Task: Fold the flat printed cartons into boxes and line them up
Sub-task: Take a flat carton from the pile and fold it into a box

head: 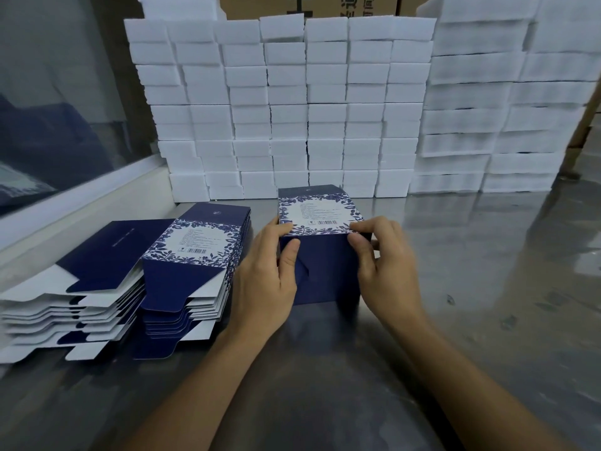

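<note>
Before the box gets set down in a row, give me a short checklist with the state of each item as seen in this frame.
1. Both hands on the box: ok. Left hand and right hand grip the near corners of the box.
2. Box erected: ok, it stands upright on the table.
3. Near end flap tucked: ok, the tab's curve shows.
4. Far end closed: cannot tell, hidden.
5. Flat cartons in reach: ok, two stacks by the left hand.
6. Row to join: cannot tell; no other folded boxes show.
</note>
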